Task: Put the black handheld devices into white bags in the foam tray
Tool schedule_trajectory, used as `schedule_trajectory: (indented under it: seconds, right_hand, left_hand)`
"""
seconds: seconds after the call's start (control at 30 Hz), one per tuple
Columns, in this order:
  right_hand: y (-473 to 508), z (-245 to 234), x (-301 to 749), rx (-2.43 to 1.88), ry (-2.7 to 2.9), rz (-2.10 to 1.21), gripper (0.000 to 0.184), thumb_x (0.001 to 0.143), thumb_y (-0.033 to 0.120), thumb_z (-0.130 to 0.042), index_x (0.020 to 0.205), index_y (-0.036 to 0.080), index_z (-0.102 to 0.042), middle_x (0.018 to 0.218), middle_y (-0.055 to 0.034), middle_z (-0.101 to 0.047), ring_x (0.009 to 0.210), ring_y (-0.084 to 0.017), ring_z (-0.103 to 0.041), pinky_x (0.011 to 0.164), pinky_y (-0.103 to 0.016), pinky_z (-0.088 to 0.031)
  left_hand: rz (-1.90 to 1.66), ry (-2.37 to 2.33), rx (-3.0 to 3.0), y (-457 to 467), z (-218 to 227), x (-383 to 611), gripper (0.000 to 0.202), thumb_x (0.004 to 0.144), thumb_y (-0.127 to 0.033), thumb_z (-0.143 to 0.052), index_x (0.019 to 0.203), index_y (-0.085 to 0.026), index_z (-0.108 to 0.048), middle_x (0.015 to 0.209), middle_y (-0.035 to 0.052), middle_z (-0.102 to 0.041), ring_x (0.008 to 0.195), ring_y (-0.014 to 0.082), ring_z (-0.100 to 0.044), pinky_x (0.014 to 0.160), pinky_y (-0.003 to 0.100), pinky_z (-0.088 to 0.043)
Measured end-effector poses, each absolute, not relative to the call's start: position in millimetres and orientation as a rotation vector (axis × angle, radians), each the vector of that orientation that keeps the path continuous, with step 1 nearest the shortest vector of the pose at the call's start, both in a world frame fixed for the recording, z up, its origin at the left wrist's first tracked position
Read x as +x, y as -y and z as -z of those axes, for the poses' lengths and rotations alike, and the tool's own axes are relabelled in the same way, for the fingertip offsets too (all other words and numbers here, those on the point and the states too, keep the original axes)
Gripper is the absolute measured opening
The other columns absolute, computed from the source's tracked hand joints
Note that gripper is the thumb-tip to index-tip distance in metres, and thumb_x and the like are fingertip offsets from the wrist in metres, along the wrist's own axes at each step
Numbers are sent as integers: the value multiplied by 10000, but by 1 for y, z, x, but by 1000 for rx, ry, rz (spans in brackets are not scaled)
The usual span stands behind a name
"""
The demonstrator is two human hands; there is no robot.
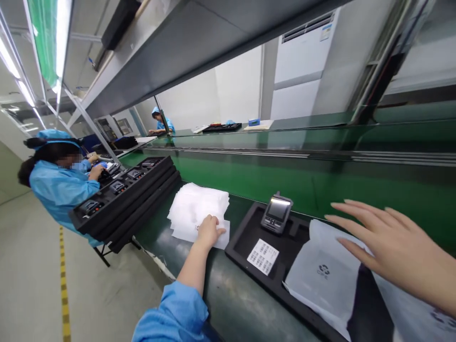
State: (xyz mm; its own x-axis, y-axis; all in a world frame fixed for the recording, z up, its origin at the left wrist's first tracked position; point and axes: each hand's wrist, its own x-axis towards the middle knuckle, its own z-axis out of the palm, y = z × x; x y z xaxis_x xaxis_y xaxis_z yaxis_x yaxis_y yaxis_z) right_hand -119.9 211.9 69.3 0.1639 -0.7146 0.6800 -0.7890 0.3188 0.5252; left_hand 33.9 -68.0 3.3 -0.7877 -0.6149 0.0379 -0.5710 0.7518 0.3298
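My left hand (208, 231) rests on the near edge of a stack of white sheets (197, 205) on the green bench, fingers curled on the top sheet. My right hand (390, 247) hovers with fingers spread above a white plastic bag (326, 270) lying across a black foam tray (245, 237). A small black handheld device with a screen (277, 213) stands in the tray's far slot. A white barcode label sheet (262, 256) lies in the tray in front of it.
A stack of black trays (124, 202) holding several devices sits left of the sheets. A co-worker in a blue coat (60, 187) works at the bench's left end; another person (160, 124) sits far back. A green conveyor (302, 156) runs behind.
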Motion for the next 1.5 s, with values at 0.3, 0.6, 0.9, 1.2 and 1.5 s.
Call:
schedule_trajectory:
  seconds: [0.3, 0.6, 0.9, 1.2, 1.5]
  right_hand:
    - [-124, -55, -180, 1466, 1575, 192, 521, 727, -46, -171, 991, 85, -600, 1166, -157, -456, 1119, -308, -365, 852, -634, -217]
    - [-95, -40, -212, 1739, 1610, 253, 455, 603, 62, -349, 900, 246, -641, 1123, -54, -512, 1120, -247, -379, 904, -605, -207]
    - [-155, -93, -151, 1603, 1632, 11, 462, 453, 210, -339, 817, 155, -619, 1197, -129, -438, 1175, -255, -297, 942, -600, -21]
    - [-227, -59, -93, 1178, 1912, -423, 532, 822, 612, -196, 825, 206, -540, 1062, -141, -528, 1079, -356, -401, 725, -547, -315]
    - [-227, -39, -61, 1185, 1800, -301, 379, 759, 344, -226, 801, 155, -553, 1012, -159, -530, 982, -364, -444, 554, -427, -343]
  left_hand:
    - [658, 2864, 642, 68, 3, 39, 192, 662, -247, -677, 734, -146, -531, 858, 28, -548, 864, 165, -482, 758, 247, -346]
    - [695, 2833, 597, 72, 12, 32, 110, 726, -196, -604, 656, -145, -536, 806, 39, -560, 835, 184, -482, 726, 281, -330]
    - [812, 2566, 689, 76, 14, 30, 140, 731, -125, -557, 610, -145, -489, 672, 3, -487, 717, 131, -448, 691, 245, -346]
    - [860, 2378, 622, 19, -21, 44, 125, 772, -180, -451, 655, -152, -484, 655, -8, -478, 607, 94, -430, 591, 205, -358]
    - [1264, 2498, 528, -47, -11, 44, 123, 721, -178, -436, 604, -151, -460, 515, -26, -419, 498, 90, -375, 509, 221, -282]
